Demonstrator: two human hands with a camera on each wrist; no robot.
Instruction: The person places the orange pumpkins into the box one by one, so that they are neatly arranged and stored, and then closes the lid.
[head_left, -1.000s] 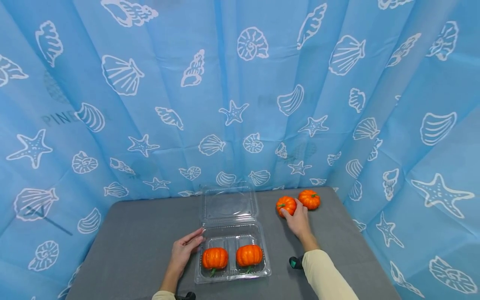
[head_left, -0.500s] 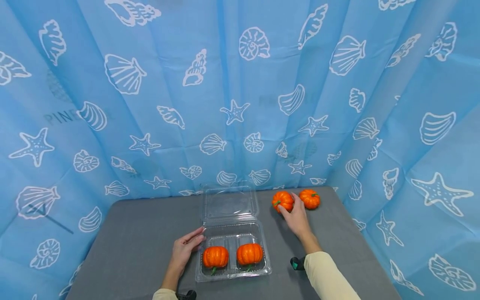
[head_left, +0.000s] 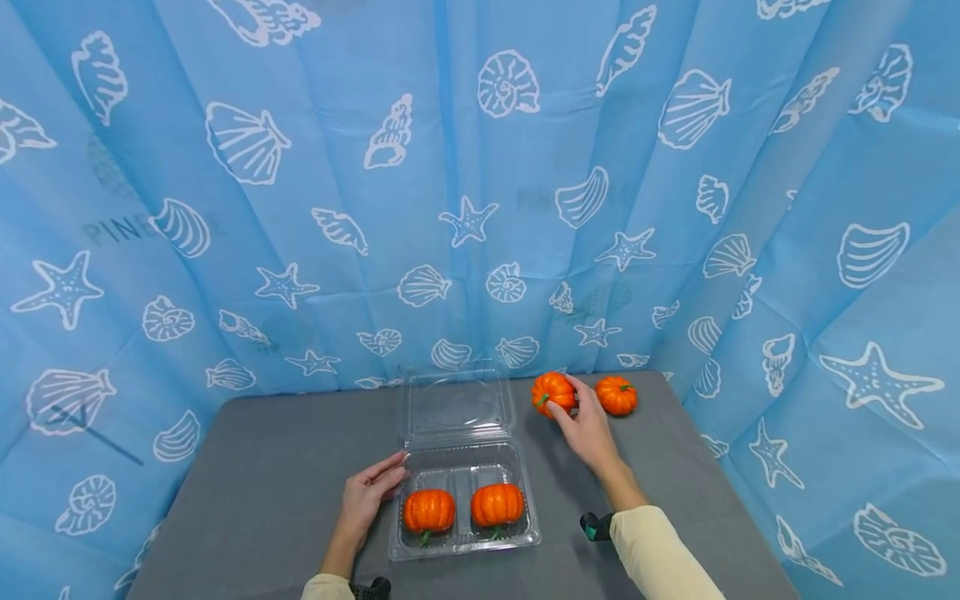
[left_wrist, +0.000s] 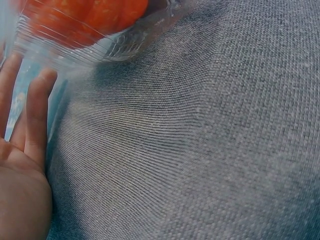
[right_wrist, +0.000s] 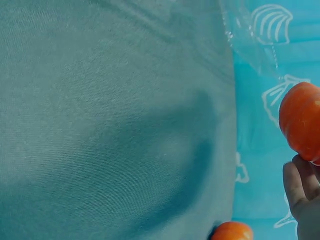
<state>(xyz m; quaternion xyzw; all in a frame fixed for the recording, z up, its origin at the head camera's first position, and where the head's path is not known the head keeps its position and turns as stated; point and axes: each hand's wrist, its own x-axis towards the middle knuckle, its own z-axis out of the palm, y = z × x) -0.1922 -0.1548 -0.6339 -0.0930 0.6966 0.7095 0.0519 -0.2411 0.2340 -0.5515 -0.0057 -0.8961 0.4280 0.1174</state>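
A small orange pumpkin [head_left: 552, 393] [right_wrist: 302, 120] is gripped between the thumb and fingers of my right hand [head_left: 591, 432] [right_wrist: 309, 200], and the right wrist view has it raised above the table. My left hand [head_left: 366, 498] [left_wrist: 20, 170] rests with extended fingers at the left side of a clear plastic clamshell container [head_left: 465, 550] [left_wrist: 112, 50]. Inside, side by side, lie a left pumpkin [head_left: 429, 511] and a right pumpkin [head_left: 497, 505] in the front half, green stems toward me. The container's lid [head_left: 457, 410] is folded back, away from me.
One more pumpkin [head_left: 617, 395] [right_wrist: 232, 232] sits at the back right of the grey table [head_left: 285, 483], just right of the held one. A blue curtain [head_left: 420, 217] with white seashell prints hangs behind the table and along its sides.
My right hand has lifted its pumpkin and moved it leftward, away from the pumpkin beside it. The left hand and the container have stayed in place.
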